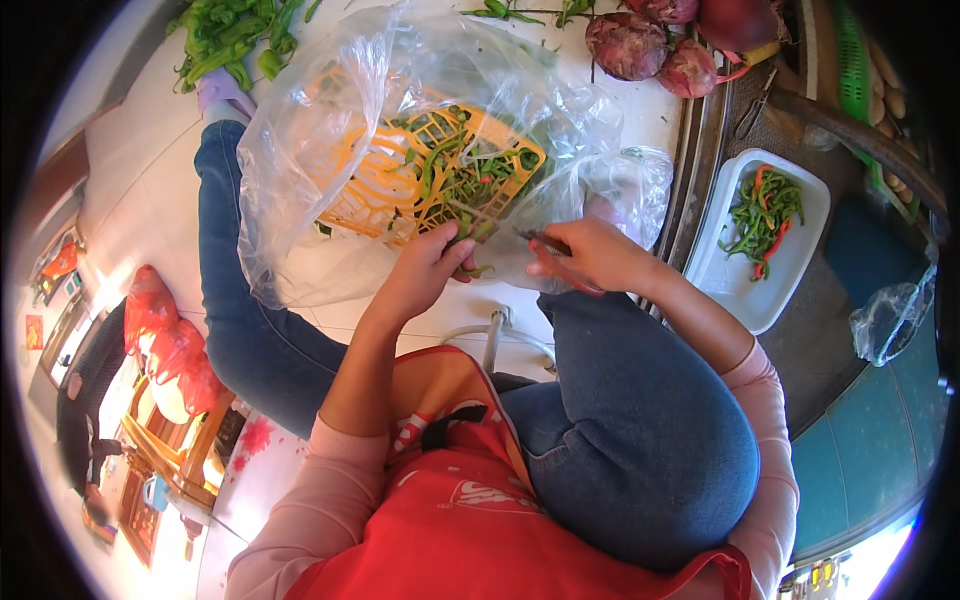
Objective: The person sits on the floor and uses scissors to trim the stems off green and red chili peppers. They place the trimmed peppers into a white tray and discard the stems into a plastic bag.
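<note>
My left hand pinches green chili peppers between thumb and fingers, over the near edge of a yellow plastic basket. My right hand grips red-handled scissors, their tips pointing left toward the peppers. Whether the blades are apart is too blurred to tell. Inside the tilted basket lie green peppers and cut bits, with a little red among them. A large clear plastic bag spreads around and partly over the basket.
Whole green peppers lie on the floor at the upper left, red onions at the upper right. A white tray of green and red peppers is at the right beside a metal threshold. Red plastic bags stand at the left.
</note>
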### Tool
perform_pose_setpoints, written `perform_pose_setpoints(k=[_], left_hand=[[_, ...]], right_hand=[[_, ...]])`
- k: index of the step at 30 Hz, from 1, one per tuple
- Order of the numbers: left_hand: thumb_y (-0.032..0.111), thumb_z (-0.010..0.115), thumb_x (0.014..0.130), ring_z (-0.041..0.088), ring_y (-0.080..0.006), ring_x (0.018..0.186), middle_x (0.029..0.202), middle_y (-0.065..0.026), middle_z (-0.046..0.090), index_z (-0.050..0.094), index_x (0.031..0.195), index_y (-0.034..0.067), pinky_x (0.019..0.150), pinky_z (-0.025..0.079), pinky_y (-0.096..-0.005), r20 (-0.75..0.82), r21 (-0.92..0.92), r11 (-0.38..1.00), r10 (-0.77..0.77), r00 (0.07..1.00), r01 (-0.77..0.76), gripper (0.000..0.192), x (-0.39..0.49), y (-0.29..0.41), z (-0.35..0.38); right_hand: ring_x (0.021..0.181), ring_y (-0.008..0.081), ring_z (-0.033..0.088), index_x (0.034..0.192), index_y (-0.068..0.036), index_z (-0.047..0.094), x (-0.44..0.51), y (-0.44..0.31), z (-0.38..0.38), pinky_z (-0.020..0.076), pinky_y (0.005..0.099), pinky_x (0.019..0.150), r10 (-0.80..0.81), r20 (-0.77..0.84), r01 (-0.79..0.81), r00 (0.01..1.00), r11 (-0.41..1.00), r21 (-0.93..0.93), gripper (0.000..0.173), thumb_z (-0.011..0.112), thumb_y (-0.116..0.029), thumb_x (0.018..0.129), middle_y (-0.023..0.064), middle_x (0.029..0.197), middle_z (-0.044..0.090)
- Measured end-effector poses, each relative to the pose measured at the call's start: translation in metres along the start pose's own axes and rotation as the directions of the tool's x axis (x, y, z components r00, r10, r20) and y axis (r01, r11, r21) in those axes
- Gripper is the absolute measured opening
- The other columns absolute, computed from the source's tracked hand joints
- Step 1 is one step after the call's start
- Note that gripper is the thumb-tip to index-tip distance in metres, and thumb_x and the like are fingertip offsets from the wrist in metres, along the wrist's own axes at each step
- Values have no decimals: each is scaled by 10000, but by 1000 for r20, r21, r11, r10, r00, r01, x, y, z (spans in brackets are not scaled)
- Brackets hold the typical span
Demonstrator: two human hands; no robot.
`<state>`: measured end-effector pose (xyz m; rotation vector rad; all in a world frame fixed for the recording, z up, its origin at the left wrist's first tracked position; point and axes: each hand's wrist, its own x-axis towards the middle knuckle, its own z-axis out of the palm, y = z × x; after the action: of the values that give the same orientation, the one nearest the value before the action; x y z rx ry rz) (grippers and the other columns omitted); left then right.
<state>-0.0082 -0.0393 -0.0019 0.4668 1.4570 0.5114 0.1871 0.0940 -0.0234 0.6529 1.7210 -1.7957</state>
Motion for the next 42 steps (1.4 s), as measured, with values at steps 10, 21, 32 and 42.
perform_pose_setpoints(k=[10,21,32,42], left_hand=[[102,407,885,557,-216,888,992,-103,536,487,1049,18,792,475,-355,-129,-637,771,-107,986,1,200,4,22,8],[174,339,926,516,-279,1034,1151,-162,465,305,1157,58,855,434,-372,-472,-468,825,70,879,-318,260,8,45,7],[190,323,930,486,-307,1075,1175,-181,453,282,1191,60,869,424,-412,-620,-431,793,85,780,-429,295,20,40,21],[89,409,894,534,-185,991,1184,-129,483,472,1031,-20,812,426,-255,-459,369,869,478,749,-329,187,14,29,12]], right_hand=[[570,81,445,924,-38,468,14,-12,7,377,242,538,-77,-515,260,854,920,293,358,699,-212,712,44,685,530],[725,175,537,987,-28,430,-6,-9,2,423,291,675,-83,-416,177,905,965,192,444,695,-246,704,78,811,548],[741,363,560,941,-2,489,-6,-10,6,434,400,639,33,-72,-43,997,989,-141,512,610,-452,727,195,775,570],[605,216,556,904,-29,459,5,0,13,416,324,556,-61,-505,144,861,981,129,346,669,-248,736,103,701,564]])
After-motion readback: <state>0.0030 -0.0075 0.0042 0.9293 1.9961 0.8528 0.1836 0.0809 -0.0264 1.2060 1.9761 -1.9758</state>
